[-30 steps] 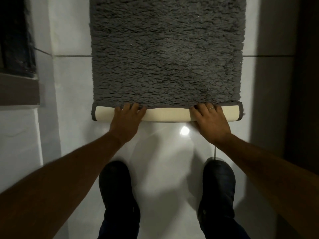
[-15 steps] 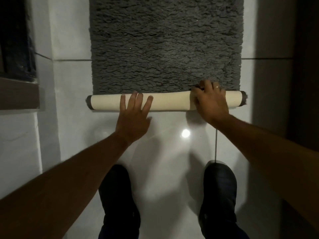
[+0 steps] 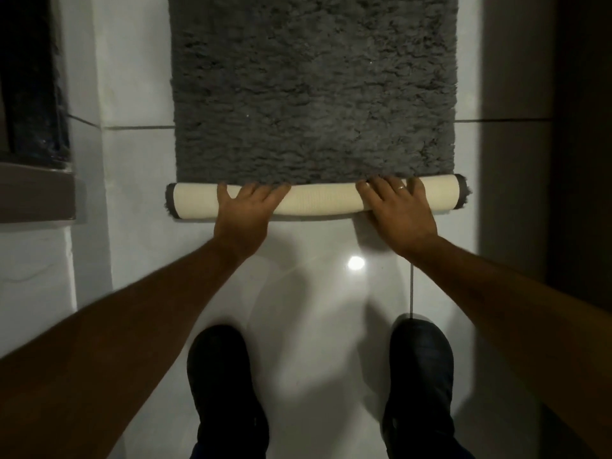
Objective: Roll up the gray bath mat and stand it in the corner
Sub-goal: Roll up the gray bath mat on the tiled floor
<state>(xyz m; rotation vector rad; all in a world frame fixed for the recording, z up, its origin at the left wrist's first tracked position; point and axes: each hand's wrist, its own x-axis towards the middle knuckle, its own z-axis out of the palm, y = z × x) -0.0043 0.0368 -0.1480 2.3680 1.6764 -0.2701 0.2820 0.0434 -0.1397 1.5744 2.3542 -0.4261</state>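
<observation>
The gray shaggy bath mat (image 3: 314,94) lies flat on the white tiled floor, stretching away from me. Its near end is wound into a tight roll (image 3: 321,202) with the cream backing outward and gray fringe at both ends. My left hand (image 3: 243,217) lies over the left part of the roll, fingers curled over its top. My right hand (image 3: 399,212), wearing a ring, grips the right part the same way. Both palms press on the roll.
My two dark shoes (image 3: 225,382) stand on the glossy floor (image 3: 318,326) just behind the roll. A white wall with a dark ledge (image 3: 36,193) runs along the left. A dark wall or door (image 3: 579,160) borders the right.
The roll has grown thicker and moved away from me over the mat. My left hand, flat behind it half a second ago, now lies over the roll again.
</observation>
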